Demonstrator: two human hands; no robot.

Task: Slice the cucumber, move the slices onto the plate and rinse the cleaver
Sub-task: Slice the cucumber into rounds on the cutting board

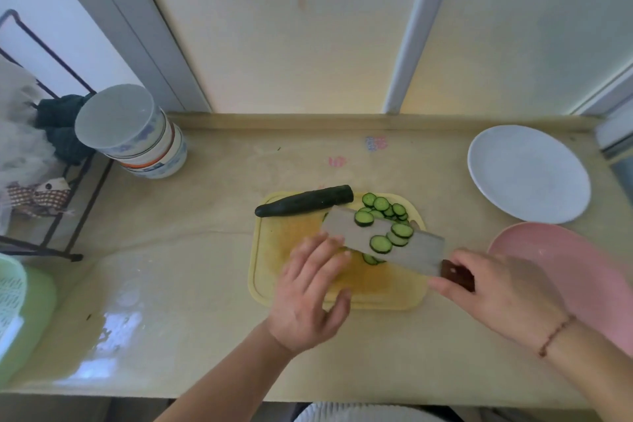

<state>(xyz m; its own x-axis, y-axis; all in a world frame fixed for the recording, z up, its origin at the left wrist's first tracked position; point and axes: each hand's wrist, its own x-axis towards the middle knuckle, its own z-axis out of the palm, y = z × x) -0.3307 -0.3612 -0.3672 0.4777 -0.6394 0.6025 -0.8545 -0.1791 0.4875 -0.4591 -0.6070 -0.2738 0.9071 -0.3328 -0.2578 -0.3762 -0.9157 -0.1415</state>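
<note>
Several cucumber slices (381,244) lie on the flat cleaver (383,243) above the yellow cutting board (263,271). Right hand (493,295) grips its handle; left hand (310,291), fingers straight, touches the blade. Uncut cucumber (303,205) lies at the board's far edge; white plate (529,173) stands well apart on the tabletop (191,284).

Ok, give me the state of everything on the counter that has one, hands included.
cucumber: partly sliced, the rest whole on the board's far edge
slices: some on the cleaver blade, others on the board
cleaver: held flat, carrying slices
cutting board: flat on the counter
white plate: empty
pink bowl: looks empty
stacked bowls: upside down
left hand: open, fingertips at the blade
right hand: grips the cleaver handle
</note>
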